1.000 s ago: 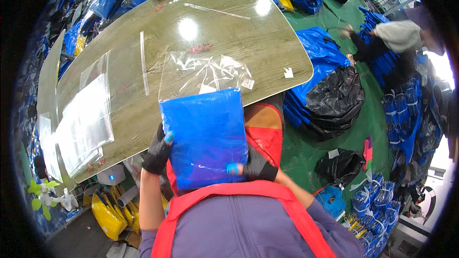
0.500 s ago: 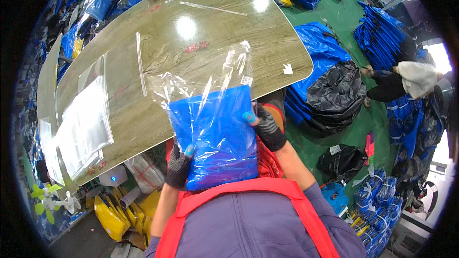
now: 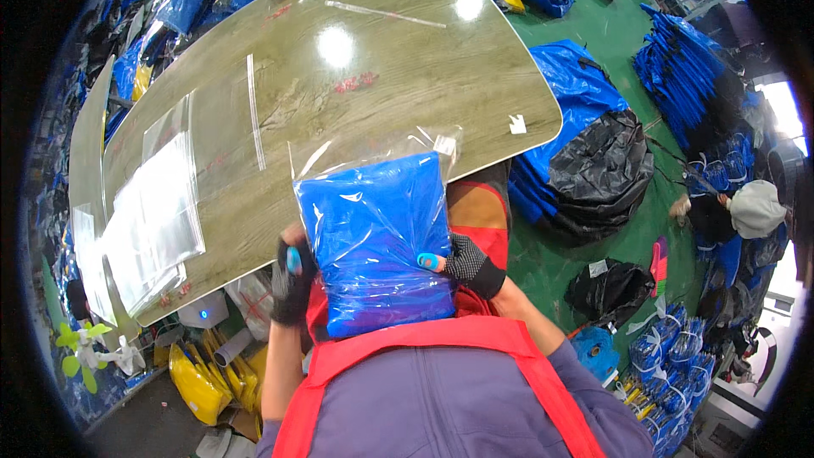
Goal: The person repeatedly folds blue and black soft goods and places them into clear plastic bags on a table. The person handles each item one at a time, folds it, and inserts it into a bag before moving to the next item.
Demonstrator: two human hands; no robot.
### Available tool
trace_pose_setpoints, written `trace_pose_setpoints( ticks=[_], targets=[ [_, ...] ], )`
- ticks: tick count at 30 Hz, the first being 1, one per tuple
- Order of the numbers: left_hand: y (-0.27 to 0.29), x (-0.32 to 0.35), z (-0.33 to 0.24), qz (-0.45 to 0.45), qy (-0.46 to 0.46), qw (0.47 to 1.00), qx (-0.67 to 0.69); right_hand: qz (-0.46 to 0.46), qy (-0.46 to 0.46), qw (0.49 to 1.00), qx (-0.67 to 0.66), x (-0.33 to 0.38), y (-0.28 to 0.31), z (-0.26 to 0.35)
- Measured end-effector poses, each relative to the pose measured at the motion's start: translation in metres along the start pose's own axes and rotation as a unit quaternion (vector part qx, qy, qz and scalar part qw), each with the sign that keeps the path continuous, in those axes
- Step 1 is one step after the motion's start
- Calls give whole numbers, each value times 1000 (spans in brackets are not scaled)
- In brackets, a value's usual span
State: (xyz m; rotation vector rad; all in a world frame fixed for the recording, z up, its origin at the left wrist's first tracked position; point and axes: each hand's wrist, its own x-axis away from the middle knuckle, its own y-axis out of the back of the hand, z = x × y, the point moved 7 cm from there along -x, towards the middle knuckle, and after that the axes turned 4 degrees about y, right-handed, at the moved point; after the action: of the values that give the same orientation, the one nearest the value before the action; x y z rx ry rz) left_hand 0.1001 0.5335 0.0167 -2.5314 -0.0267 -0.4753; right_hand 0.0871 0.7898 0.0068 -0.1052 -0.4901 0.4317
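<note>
A folded blue sheet (image 3: 377, 237) lies inside a clear plastic bag (image 3: 318, 168), close in front of my body. The bag's loose upper end reaches over the table's near edge. My right hand (image 3: 473, 265), in a grey-black glove with bare fingertips, grips the bag's right edge. Its thumb wears a blue cover and presses on the front; the other fingers are hidden behind. At the left edge is my left hand (image 3: 291, 284), gloved alike. Its blue-capped thumb stands off the bag's front, apart from the fingers, which are partly hidden.
Flat clear bags (image 3: 157, 203) lie on the left of the wood-patterned table (image 3: 398, 76). A large blue and black bundle (image 3: 593, 161) sits on the green floor to the right. Another person (image 3: 750, 210) is at the far right. Yellow folded goods (image 3: 199, 382) stand below the table.
The bag's loose upper end sticks up less than before. My left thumb has come off the bag's front, and my right hand has slid lower. The other person has moved nearer.
</note>
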Motion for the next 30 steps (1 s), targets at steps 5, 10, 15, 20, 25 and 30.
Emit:
trace_pose_setpoints(
  ticks=[5,10,15,20,25,30],
  targets=[
    [3,-7,8,41,124,962,-241,-92,166,971,-148,-11,13,40],
    [2,-8,-4,47,105,971,-211,-7,-6,999,-50,9,-23,5],
    [-4,15,19,102,195,960,-176,15,47,998,38,38,-10,-65],
    [-11,20,-10,157,73,911,-373,71,-43,969,-233,-7,10,-55],
    [-82,-9,-78,247,-280,689,-621,63,109,990,-68,-40,51,100],
    [-93,-46,-130,44,-230,889,-394,8,358,918,173,-22,54,205]
  ],
)
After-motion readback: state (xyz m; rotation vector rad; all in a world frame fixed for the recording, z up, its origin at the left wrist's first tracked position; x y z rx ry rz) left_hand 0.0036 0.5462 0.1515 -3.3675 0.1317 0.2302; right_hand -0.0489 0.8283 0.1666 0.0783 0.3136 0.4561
